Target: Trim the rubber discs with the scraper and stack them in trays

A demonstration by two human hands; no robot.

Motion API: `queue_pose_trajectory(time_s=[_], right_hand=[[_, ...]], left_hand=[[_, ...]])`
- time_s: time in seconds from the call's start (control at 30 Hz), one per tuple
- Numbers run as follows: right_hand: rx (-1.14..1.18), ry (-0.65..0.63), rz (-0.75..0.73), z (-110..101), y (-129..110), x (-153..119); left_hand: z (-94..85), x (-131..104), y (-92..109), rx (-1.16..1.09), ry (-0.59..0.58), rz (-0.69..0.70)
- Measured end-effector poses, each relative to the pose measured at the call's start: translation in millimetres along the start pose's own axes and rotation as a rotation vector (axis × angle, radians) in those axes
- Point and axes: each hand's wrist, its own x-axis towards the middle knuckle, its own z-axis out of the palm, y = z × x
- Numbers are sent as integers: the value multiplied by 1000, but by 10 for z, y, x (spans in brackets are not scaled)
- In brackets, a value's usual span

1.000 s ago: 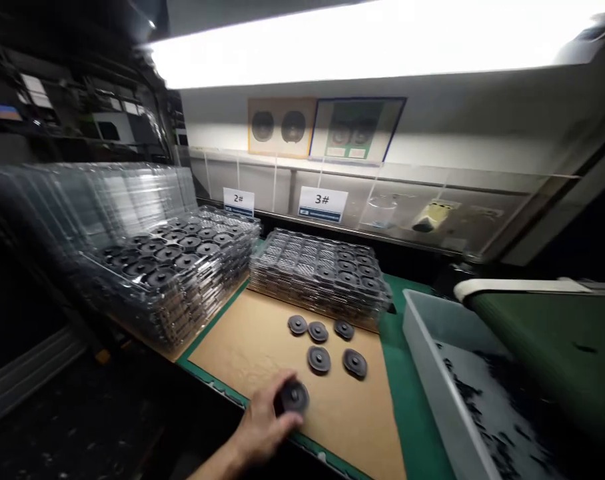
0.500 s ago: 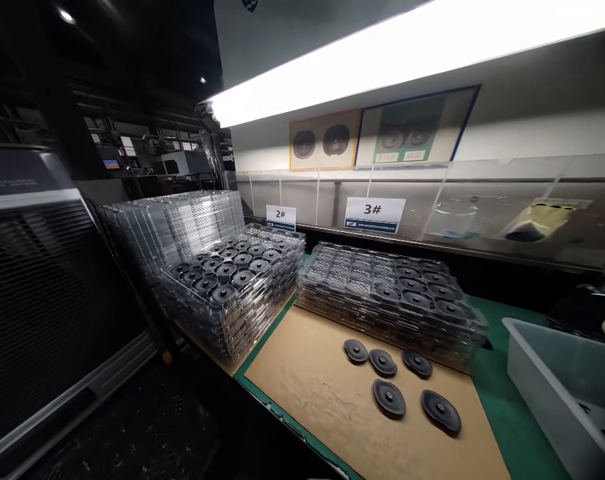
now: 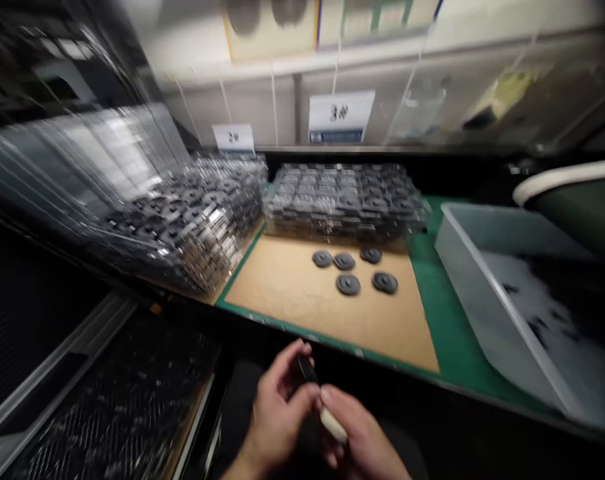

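Observation:
Both hands are low in the view, in front of the bench edge. My left hand (image 3: 275,413) pinches a dark rounded part (image 3: 307,369) between thumb and fingers, seen nearly edge-on. My right hand (image 3: 365,433) is closed around a cream-coloured rod-like piece (image 3: 333,425), its thumb close against the left thumb. Blur hides the far end of that piece, so its kind is unclear. Beyond the hands, several black discs (image 3: 348,285) with small centre knobs lie on a brown cardboard sheet (image 3: 292,287).
Stacked clear trays of black discs (image 3: 182,220) stand at the left, and another tray stack (image 3: 337,207) sits behind the cardboard. A translucent bin (image 3: 502,300) with dark pieces inside is on the green mat (image 3: 427,293) at right. Numbered cards (image 3: 340,117) hang behind.
The view has tilted down and shifted right, with motion blur. Both hands have come into sight, holding the dark part and the cream piece. The discs on the cardboard look unmoved.

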Motion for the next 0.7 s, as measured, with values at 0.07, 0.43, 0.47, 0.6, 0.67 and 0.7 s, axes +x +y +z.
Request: queue_pose_trajectory(time_s=[0.07,0.43,0.47,0.6,0.67,0.7], right_hand=[[51,-107,35,-49,0,8],[-387,-43,-490,-219,-451,-141],[-480,-24,-574,-227,-500,-158],[-687,12,-648,-268,-660,-192],[-687,-103,-585,-266,-698,-209],[-704,-126,-594,-258,-705,-217]], left_hand=[[1,-34,90,-171,34,-51],[38,-196,239,-314,-89,-161],[48,-207,250,-296,-99,-158],[74,-238,307,-273,-109,-107],[82,-247,324,-274,-110,-84],[84,-249,327,-273,-110,-79]])
